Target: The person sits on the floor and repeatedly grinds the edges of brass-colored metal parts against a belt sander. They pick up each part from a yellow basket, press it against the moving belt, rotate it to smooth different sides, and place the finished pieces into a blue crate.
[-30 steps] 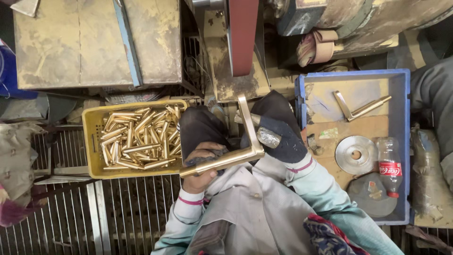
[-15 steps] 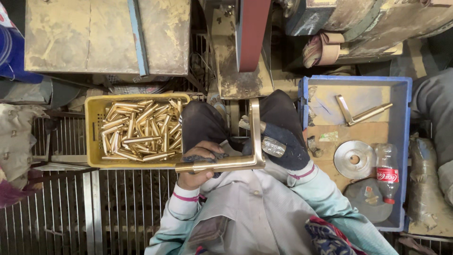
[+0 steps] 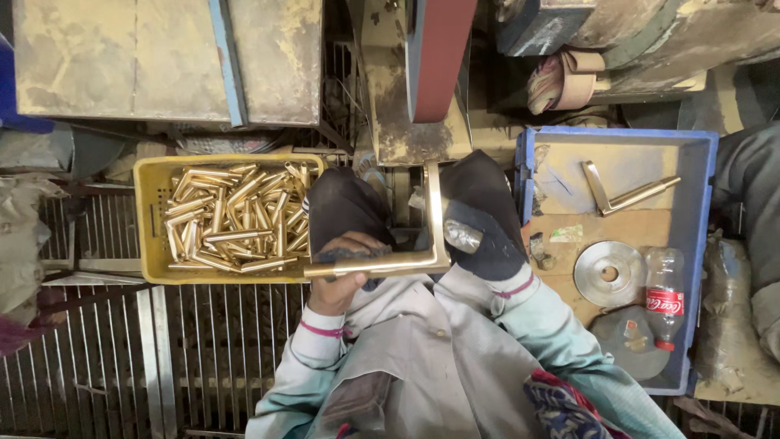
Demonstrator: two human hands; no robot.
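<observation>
Entries run largest to smallest, each placed against the brass L-shaped handle (image 3: 406, 258).

Belt sander (image 3: 435, 57): it stood directly beyond the handle's upright leg. Its red belt ran out of frame at the top, so we could not see its full run.

Blue crate (image 3: 699, 244): this sat to the right of the handle. It held a second L-shaped handle (image 3: 626, 193), a metal disc (image 3: 609, 273) and a plastic bottle (image 3: 664, 293). Its near corner was hidden behind the sleeve.

Yellow crate (image 3: 154, 219): this sat just left of the handle, heaped with brass rods (image 3: 231, 219). We could not count them.

Brass L-shaped handle: it lay across the lap in front of the sander, long leg level, short leg pointing at the belt. We judged it rigid, fairly heavy for its size, smooth and liable to slip when polished. The best hold looked to be on the long leg near its free end, with a second hand by the corner to steady it.

Left hand (image 3: 345, 272): bare, its grip was closed round the free end of the long leg, fingers curled over the bar.

Right hand (image 3: 479, 236): gloved in dark cloth, it rested by the corner of the handle. The glove hid the fingers, so we could not tell whether that grip was closed on the bar or only pressed against it.
</observation>
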